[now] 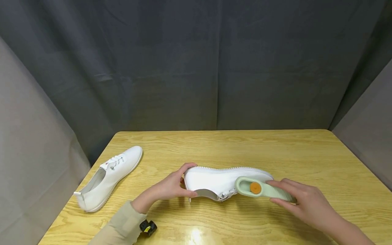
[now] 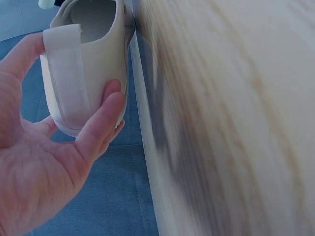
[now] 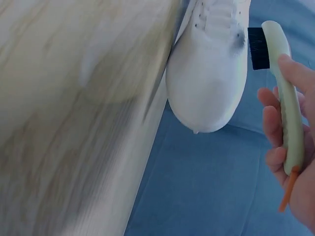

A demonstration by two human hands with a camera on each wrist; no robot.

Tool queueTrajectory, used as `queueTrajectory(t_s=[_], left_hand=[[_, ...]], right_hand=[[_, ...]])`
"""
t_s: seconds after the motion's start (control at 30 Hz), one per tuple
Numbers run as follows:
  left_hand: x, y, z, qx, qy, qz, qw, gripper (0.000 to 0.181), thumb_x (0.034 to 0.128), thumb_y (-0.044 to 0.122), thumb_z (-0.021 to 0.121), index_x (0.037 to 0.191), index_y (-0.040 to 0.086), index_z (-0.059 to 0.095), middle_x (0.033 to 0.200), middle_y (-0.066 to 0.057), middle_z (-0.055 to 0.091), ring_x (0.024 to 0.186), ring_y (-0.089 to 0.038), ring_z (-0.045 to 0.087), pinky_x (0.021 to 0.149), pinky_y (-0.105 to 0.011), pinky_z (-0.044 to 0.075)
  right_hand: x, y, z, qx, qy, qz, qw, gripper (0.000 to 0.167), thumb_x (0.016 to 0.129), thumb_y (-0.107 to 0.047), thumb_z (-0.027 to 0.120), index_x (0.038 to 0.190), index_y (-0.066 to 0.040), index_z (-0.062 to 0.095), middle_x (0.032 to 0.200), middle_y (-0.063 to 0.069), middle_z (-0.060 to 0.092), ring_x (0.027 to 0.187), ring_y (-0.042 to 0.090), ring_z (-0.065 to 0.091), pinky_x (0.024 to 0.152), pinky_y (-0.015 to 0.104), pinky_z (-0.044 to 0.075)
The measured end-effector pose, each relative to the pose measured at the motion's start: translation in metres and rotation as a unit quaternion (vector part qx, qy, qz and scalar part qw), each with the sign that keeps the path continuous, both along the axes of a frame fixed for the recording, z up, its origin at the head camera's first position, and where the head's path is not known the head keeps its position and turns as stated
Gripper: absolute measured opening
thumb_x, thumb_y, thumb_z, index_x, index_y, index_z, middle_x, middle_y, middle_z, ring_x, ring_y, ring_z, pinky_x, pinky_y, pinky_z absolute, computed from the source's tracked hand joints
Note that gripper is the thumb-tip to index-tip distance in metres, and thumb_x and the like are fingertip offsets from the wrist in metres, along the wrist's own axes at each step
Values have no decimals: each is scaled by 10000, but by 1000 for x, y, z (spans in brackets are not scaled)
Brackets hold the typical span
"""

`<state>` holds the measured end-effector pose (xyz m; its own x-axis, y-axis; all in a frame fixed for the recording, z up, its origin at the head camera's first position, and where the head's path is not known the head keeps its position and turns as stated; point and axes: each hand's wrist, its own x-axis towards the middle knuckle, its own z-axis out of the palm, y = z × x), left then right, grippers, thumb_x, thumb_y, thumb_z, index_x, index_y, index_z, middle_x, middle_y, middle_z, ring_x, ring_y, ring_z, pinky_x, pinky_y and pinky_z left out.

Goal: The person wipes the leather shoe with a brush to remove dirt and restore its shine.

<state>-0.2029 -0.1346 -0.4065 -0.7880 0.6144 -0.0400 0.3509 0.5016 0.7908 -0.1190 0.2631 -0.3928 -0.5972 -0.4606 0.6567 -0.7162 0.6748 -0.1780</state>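
Observation:
A white lace-up shoe [image 1: 211, 178] lies on its side on the table, its opening facing me and its sole facing away. My left hand [image 1: 173, 183] grips this shoe at the heel, fingers and thumb around the heel tab [image 2: 66, 73]. In my right hand [image 1: 306, 200] is a pale green shoe brush [image 1: 275, 192] with an orange round button [image 1: 255, 188]. Its dark bristles [image 3: 258, 48] face the upper side of the shoe near the laces; I cannot tell whether they touch. A dark patch [image 3: 238, 42] shows there, perhaps a shadow.
Another white shoe [image 1: 113, 173] stands upright at the table's left side, its toe pointing away. A small black object with a yellow mark [image 1: 148, 227] is near my left sleeve [image 1: 122, 221]. Dark curtains [image 1: 171, 68] hang behind the wooden table [image 1: 306, 153].

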Motion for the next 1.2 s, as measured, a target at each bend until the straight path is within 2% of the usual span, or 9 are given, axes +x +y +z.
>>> queueTrajectory(t_s=[0.17, 0.3, 0.4, 0.6, 0.67, 0.77, 0.9, 1.1, 1.2], left_hand=[[0, 0, 0, -8, 22, -2, 10000, 858, 804, 259, 816, 1478, 189, 289, 1248, -100, 522, 907, -196, 577, 767, -348, 477], [0, 0, 0, -14, 26, 15, 10000, 865, 804, 260, 816, 1482, 164, 288, 1242, -100, 526, 904, -195, 577, 764, -354, 476], [0, -1, -1, -40, 3, 39, 10000, 862, 809, 276, 811, 1486, 175, 286, 1239, -91, 529, 905, -194, 580, 757, -350, 477], [-1, 0, -2, -70, -1, 21, 10000, 853, 815, 298, 805, 1483, 227, 280, 1252, -69, 524, 904, -193, 591, 742, -331, 487], [-1, 0, -2, -53, -6, 14, 10000, 859, 815, 288, 807, 1487, 219, 277, 1255, -72, 523, 900, -194, 592, 742, -332, 488], [-1, -1, -2, -43, -8, 8, 10000, 866, 814, 278, 808, 1491, 195, 273, 1254, -82, 525, 899, -200, 597, 746, -332, 490], [-1, -1, -2, -58, 1, 22, 10000, 866, 813, 274, 809, 1488, 183, 276, 1247, -84, 528, 899, -202, 598, 752, -330, 490], [0, -1, -2, -55, 34, 4, 10000, 871, 811, 263, 812, 1488, 156, 275, 1248, -99, 524, 884, -190, 590, 751, -335, 486], [0, -1, -3, -69, 5, -1, 10000, 870, 812, 264, 811, 1487, 159, 273, 1246, -91, 524, 884, -183, 590, 752, -334, 487]], right_hand=[[2, 8, 0, 72, -138, -273, 9995, 437, 743, -326, 827, 1150, -234, 697, 889, -177, 593, 618, -64, 425, 508, 134, 343], [3, 30, 0, 94, -231, -569, 9981, 558, 615, -143, 887, 1136, -240, 712, 879, -190, 571, 612, -64, 412, 512, 129, 331], [5, 52, -4, 104, -294, -819, 9962, 584, 578, -108, 895, 1120, -243, 727, 872, -147, 594, 607, -61, 426, 505, 125, 327], [10, 92, -10, 315, -176, -1357, 9901, 443, 658, -335, 867, 1075, -259, 738, 813, -112, 586, 577, -70, 399, 461, 144, 291], [11, 96, -9, 336, -197, -1448, 9887, 433, 681, -347, 856, 1084, -247, 733, 790, -167, 537, 577, -68, 365, 466, 144, 272], [11, 89, -4, 133, -402, -1485, 9880, 460, 671, -226, 876, 1107, -226, 728, 791, -199, 519, 594, -51, 366, 497, 141, 267], [8, 61, 3, -103, -531, -1278, 9903, 529, 617, -102, 890, 1107, -219, 726, 809, -203, 542, 613, -37, 392, 530, 129, 284], [-3, 27, 4, -256, -403, -328, 9983, 535, 633, -154, 891, 1137, -208, 719, 852, -181, 580, 644, -36, 432, 553, 119, 331], [-7, 22, 1, -182, -367, -121, 9991, 537, 638, -166, 891, 1145, -199, 717, 877, -162, 604, 650, -35, 449, 563, 119, 351]])
